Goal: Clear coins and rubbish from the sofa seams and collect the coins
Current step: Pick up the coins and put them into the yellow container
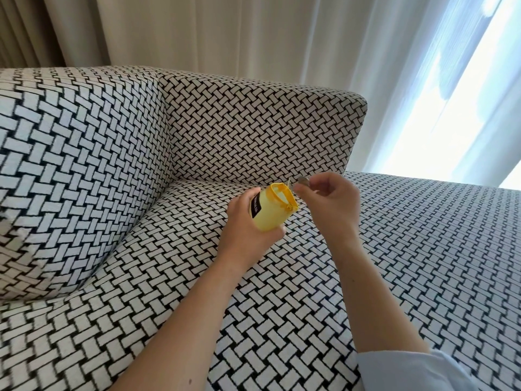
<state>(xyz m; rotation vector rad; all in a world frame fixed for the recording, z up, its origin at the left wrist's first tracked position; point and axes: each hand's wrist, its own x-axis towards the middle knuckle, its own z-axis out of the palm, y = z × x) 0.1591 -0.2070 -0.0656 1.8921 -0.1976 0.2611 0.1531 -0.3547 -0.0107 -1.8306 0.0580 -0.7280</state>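
Left hand: my left hand [248, 221] is wrapped around the body of the yellow pouch [272, 213], thumb on the near side, holding it up off the sofa seat [408, 249].
Right hand: my right hand [329, 201] pinches a coin [303, 180] between thumb and fingertips, the other fingers curled in.
Where the coin is: in the air, just right of the pouch's open mouth and a touch above its rim. I cannot tell whether it is touching the rim.
Key relation: the mouth lies to the left of the coin and slightly below it, so I judge a short move left and down is what is needed before letting go.
Pouch axis: it runs from the base in my left palm up and to the right, with the opening tilted towards my right hand.
Nearer hand: the right, since it already has the coin.
Edges: the zip rim is narrow, and a coin let go too early could glance off it.
Open room: bare seat lies under both hands; the seam [225, 182] under the back cushion [253, 131] lies just behind, and a dropped coin could roll there.
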